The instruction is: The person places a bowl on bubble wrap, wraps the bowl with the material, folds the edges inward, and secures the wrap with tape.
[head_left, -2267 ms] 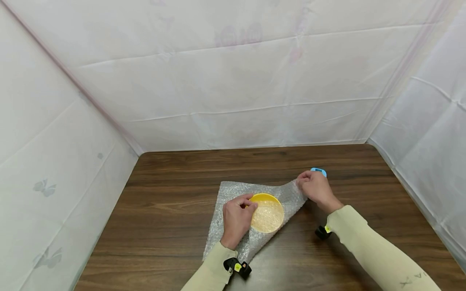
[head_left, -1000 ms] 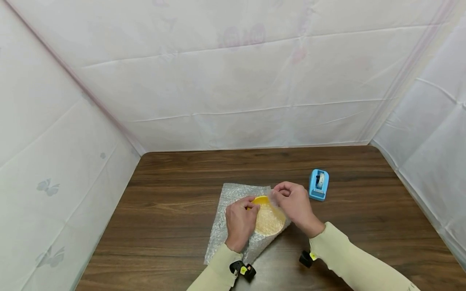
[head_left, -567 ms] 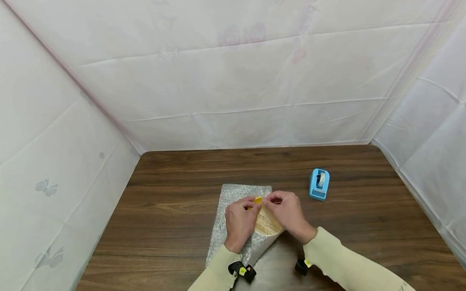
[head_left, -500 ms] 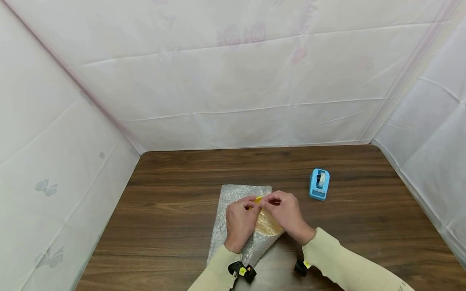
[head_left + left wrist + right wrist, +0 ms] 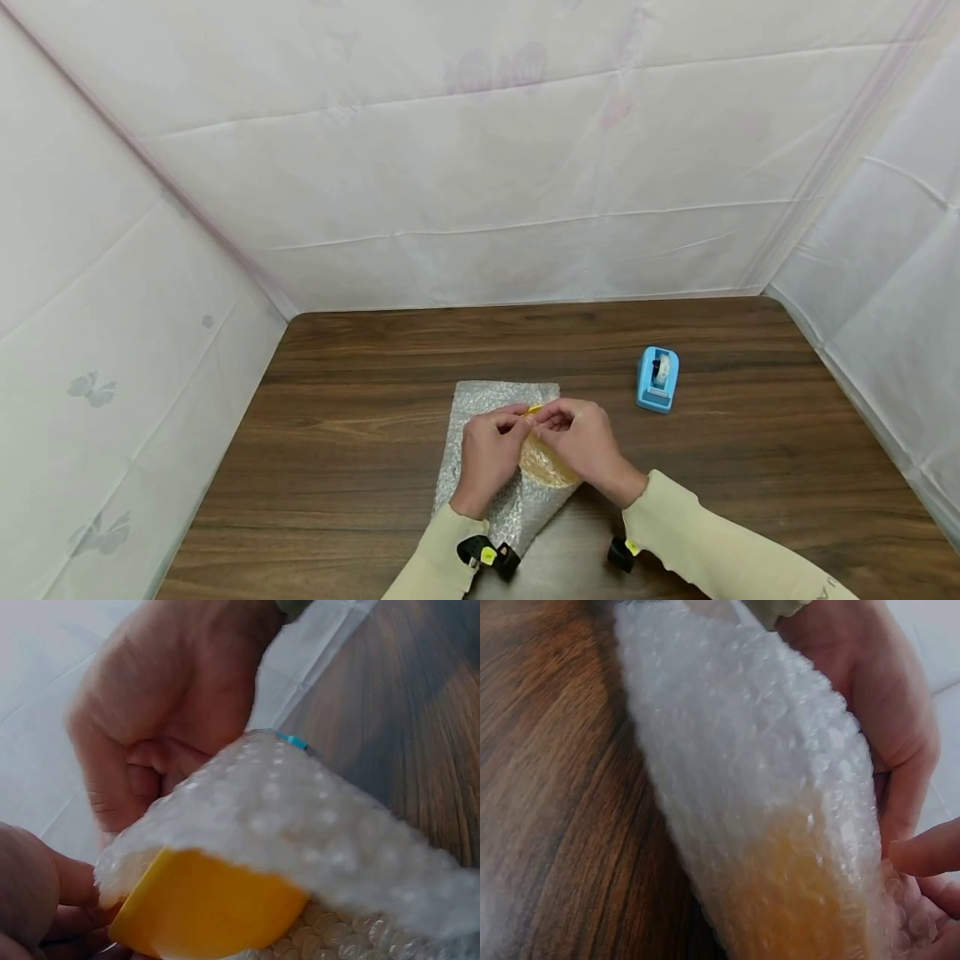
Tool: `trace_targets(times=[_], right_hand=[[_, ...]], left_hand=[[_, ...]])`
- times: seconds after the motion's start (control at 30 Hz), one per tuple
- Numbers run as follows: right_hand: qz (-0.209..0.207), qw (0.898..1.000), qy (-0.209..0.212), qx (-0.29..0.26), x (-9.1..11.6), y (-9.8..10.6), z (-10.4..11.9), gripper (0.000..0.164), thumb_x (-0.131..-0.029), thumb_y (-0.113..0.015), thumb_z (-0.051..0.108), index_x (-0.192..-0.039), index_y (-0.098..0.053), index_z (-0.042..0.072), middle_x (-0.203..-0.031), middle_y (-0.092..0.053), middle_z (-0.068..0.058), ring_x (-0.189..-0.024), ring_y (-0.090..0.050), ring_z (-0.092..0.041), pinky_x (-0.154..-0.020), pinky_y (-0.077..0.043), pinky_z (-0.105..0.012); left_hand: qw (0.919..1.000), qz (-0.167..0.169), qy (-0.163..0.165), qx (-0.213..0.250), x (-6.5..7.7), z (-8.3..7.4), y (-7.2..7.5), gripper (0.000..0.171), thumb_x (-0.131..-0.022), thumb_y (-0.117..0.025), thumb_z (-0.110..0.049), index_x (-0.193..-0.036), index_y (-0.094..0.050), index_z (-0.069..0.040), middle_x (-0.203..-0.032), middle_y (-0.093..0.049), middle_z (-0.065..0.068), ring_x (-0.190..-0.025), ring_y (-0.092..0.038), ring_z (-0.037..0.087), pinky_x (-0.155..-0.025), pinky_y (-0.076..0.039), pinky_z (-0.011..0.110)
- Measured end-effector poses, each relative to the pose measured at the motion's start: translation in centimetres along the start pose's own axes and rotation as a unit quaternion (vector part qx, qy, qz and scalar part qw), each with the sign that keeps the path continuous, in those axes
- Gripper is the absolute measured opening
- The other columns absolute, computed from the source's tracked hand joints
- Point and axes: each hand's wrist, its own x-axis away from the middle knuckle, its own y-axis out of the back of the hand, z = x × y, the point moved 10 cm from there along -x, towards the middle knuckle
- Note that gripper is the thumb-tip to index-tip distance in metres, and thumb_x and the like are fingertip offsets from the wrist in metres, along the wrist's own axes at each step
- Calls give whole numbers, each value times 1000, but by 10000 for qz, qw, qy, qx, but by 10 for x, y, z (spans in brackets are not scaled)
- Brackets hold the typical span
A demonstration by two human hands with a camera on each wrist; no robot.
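A yellow bowl [image 5: 210, 907] sits on a sheet of bubble wrap [image 5: 487, 397], with flaps of the wrap folded over its opening. In the head view my left hand [image 5: 489, 460] pinches the bowl's far-left rim together with the wrap. Right beside it, my right hand [image 5: 588, 440] pinches a wrap corner pulled across to that rim; the fingertips of both hands meet there. From the right wrist view, the wrap covers the bowl's side, which shows through as a yellow blur. Fingers hide most of the rim.
A light blue tape dispenser [image 5: 657, 381] stands to the right of the wrap, beyond my right hand. The dark wooden table [image 5: 360, 433] is bounded by white sheeting [image 5: 487, 183] at the back and both sides.
My right hand has drawn the right-hand wrap corner leftward over the bowl to the left fingertips, uncovering the tape dispenser. My left hand has stayed at the rim, almost still.
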Motion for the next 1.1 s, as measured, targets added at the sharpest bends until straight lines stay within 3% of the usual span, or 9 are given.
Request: trace_targets(times=[0.27,0.5,0.77,0.97,1.1], right_hand=[[-1,10000,19,-89,2,-4,-3,16,-84,-78,-3,-95,-72,7,-77,-76,-1,-71,-66,-4,-67,-53,-19],[-239,9994,201,-145,5,-3,0,20,-82,-80,-6,-95,-70,5,-79,-78,-4,-74,-68,-6,-67,-53,-18],[-524,9980,315,-152,7,-1,0,21,-83,-81,-3,-96,-66,5,-81,-79,-6,-73,-66,-1,-68,-54,-17],[-491,9983,307,-23,7,-2,-1,25,-82,-83,-3,-97,-66,6,-80,-79,-5,-75,-71,-7,-68,-54,-18],[-479,9980,409,-15,9,-3,0,22,-82,-83,-5,-94,-67,6,-80,-79,-4,-75,-72,-10,-67,-55,-19]], left_hand=[[9994,324,-129,5,-1,-3,-2,29,-98,-72,-22,-77,-84,-6,-114,-81,4,-116,-75,23,-91,-61,37],[9975,678,-46,218,-1,0,-5,26,-97,-73,-22,-82,-84,-4,-122,-78,8,-122,-72,25,-94,-61,39],[9930,1125,44,366,-2,4,-9,36,-96,-74,-37,-82,-84,-5,-129,-75,9,-127,-69,27,-94,-60,36],[9914,1272,26,301,-3,2,-10,24,-97,-71,-20,-84,-84,-5,-130,-75,10,-127,-69,30,-94,-61,39],[9919,1252,-207,70,-2,-4,-10,22,-98,-69,-14,-85,-84,-3,-129,-75,11,-126,-69,30,-94,-61,40]])
